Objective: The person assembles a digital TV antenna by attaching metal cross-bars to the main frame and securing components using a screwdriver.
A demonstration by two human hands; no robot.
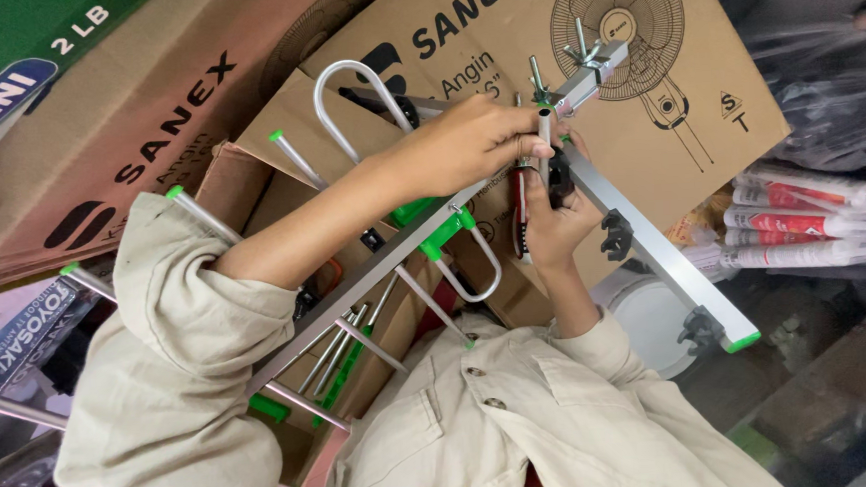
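Head view: left hand pinches a short metal rod at the antenna frame joint; right hand, fingers clamped on a red-handled tool, steadies beneath, before cardboard boxes.

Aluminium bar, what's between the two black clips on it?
Nothing. In the head view the aluminium bar runs bare between the upper black clip and the lower black clip.

Antenna before cardboard boxes
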